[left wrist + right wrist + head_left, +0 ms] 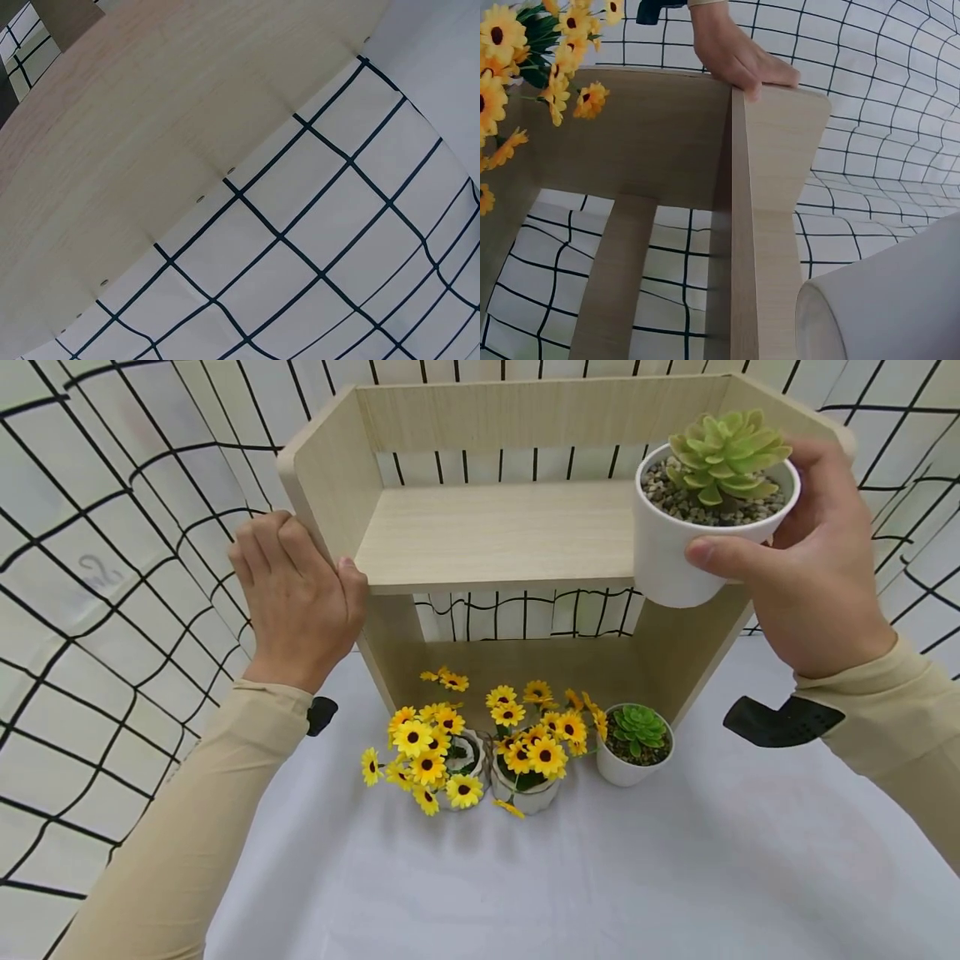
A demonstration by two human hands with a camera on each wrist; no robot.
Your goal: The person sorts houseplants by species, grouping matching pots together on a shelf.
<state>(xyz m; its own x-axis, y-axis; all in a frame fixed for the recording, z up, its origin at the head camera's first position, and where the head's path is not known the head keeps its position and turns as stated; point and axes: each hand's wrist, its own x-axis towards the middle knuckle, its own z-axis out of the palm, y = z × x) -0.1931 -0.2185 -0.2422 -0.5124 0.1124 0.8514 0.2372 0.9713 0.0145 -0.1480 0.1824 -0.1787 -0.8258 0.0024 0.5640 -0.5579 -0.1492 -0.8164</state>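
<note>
My right hand [825, 560] grips a white pot [682, 560] with a pale green succulent [727, 456] and pebbles in it, thumb across its front. The pot is held in front of the right end of the upper shelf [495, 535]; whether it touches the board I cannot tell. In the right wrist view the pot's white side [900, 300] shows at the lower right. My left hand [296, 593] rests against the left side panel of the wooden shelf unit [330, 468], thumb at its front edge. The left wrist view shows the panel's outer face [172, 127], without the hand.
Two pots of yellow artificial flowers [427, 760] [532, 747] and a small white pot with a dark green succulent [636, 731] stand in front of the lower compartment. White cloth [480, 885] covers the table. A black-grid backdrop [112, 568] surrounds the unit.
</note>
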